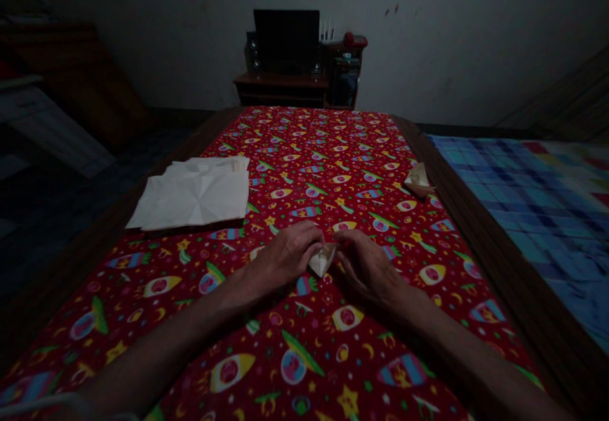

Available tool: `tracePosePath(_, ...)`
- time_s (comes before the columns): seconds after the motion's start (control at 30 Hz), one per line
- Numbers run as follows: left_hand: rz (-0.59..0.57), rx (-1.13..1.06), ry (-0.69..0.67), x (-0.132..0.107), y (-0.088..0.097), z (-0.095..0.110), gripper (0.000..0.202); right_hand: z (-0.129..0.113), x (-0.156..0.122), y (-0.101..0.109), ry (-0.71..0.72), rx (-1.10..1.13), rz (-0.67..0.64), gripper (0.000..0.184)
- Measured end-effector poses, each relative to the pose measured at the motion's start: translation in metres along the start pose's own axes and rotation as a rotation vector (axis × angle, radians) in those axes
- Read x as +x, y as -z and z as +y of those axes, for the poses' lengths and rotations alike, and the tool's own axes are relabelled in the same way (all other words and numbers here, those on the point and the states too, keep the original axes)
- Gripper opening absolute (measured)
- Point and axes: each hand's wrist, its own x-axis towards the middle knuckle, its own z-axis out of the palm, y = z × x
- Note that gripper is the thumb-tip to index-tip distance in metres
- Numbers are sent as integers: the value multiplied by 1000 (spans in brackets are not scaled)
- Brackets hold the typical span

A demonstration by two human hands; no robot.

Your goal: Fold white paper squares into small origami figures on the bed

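Note:
A small folded piece of white paper [323,260] is between my two hands, low over the red patterned cloth [304,212]. My left hand [295,250] grips its left side, fingers curled with the thumb side hidden. On its right edge my right hand [364,262] pinches with thumb and forefinger. Both hands are close together near the middle of the cloth. To the left lies a stack of creased white paper sheets [200,196]. Near the right edge of the cloth stands another folded paper piece [419,180], off-white and pointed.
Dark wooden edges [504,237] run along both sides of the cloth. Behind it, a black monitor [287,37] and speakers stand on a desk [280,85] against the wall. Blue checked fabric [514,199] lies to the right; a wooden cabinet [71,72] is at left.

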Motion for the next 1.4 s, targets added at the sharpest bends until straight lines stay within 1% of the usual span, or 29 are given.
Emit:
tracePosePath(0.07, -6, 30, -5, -1, -1, 1, 14, -5, 2, 2, 34, -5, -13, 30)
tracePosePath(0.1, -8, 39, -6, -1, -1, 2, 14, -6, 3, 3, 49, -10, -34, 29)
tracePosePath(0.2, -19, 39, -16, -1, -2, 0, 15, -5, 2, 2, 54, 3, -103, 14)
tracePosePath(0.3, -31, 3, -39, -1, -4, -7, 16, 2, -1, -2, 44, 13, -108, 4)
tracePosePath(0.4, -48, -92, -38, -2, -5, -15, 12, 6, -3, -4, 76, -12, -75, 5)
tracePosePath(0.47, -67, -128, 1, -3, -5, -20, 6, 6, -2, -3, 99, -18, -80, 6)
tracePosePath(0.6, -119, -65, 83, -6, -6, -23, 15, 3, 0, -1, 103, -62, -98, 9)
tracePosePath(0.7, -176, 26, 75, -9, -6, -20, 16, 0, 1, 3, 74, -84, -141, 9)
tracePosePath(0.8, -201, 105, 59, -13, -3, -12, 18, -3, 3, 10, 27, -56, -227, 12)
tracePosePath(0.9, -213, 160, 16, -13, 3, -4, 20, -5, 3, 18, 11, -45, -317, 26)
tracePosePath(0.97, -250, 163, -12, -10, 6, 1, 17, -6, 3, 20, 7, -55, -348, 32)
tracePosePath(1.07, -295, 113, -3, -7, 7, 5, 16, -6, 3, 18, -12, -30, -363, 29)
tracePosePath(1.13, -302, 84, 16, -7, 7, 3, 17, -7, 4, 17, -27, -34, -376, 26)
tracePosePath(1.3, -325, 77, 29, -13, 12, -5, 22, -10, 8, 20, -52, -123, -433, 22)
tracePosePath(1.4, -329, 31, 17, -14, 15, -11, 27, -12, 12, 21, -60, -171, -437, 16)
